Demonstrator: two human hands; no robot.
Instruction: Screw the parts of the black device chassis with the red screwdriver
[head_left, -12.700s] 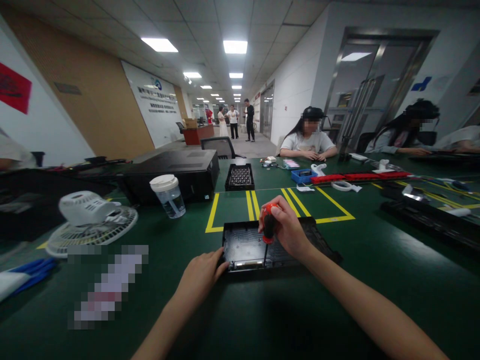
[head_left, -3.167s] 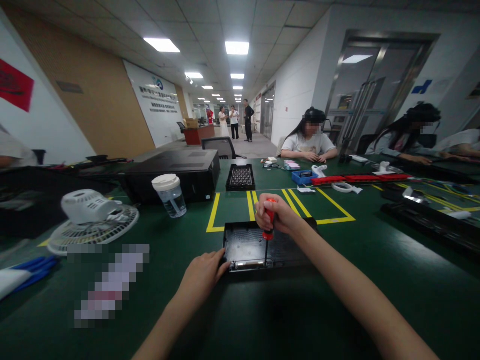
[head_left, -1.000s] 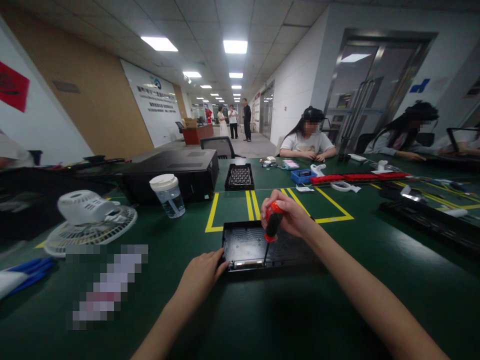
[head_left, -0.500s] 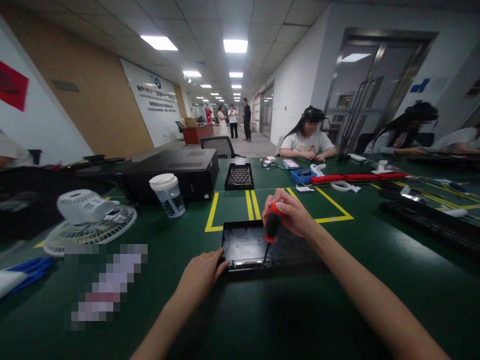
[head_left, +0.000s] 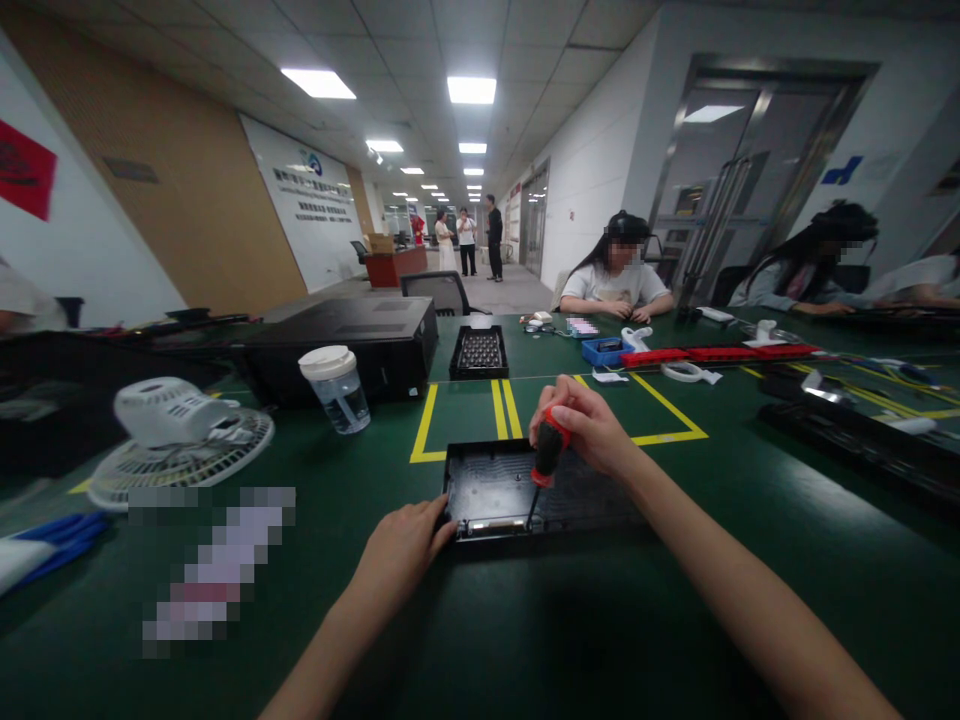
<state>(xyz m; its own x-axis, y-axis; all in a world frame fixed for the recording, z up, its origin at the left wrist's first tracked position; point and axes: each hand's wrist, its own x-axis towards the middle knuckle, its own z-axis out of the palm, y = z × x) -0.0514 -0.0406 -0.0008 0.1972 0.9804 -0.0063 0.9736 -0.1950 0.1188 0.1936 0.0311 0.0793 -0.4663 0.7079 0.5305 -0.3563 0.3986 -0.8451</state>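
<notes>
A shallow black plastic casing with raised edges lies in front of me on the green table. My left hand grips its near left corner, thumb on the front edge and fingers along the side. In my right hand is a red and black screwdriver, its fingers closed round the top of the handle. The shaft points down, slightly tilted, and its tip meets the casing near the front edge. Just left of the tip, a silvery strip lies along that edge. My right hand and forearm cover the casing's far right part.
A lidded cup and a white fan stand on the left, before a black computer case. A black tray of small parts sits beyond the yellow tape. On the right are a blue box and a seated person.
My right hand has shifted very slightly right, and the screwdriver handle leans a little more that way. My left hand and the casing have stayed in place.
</notes>
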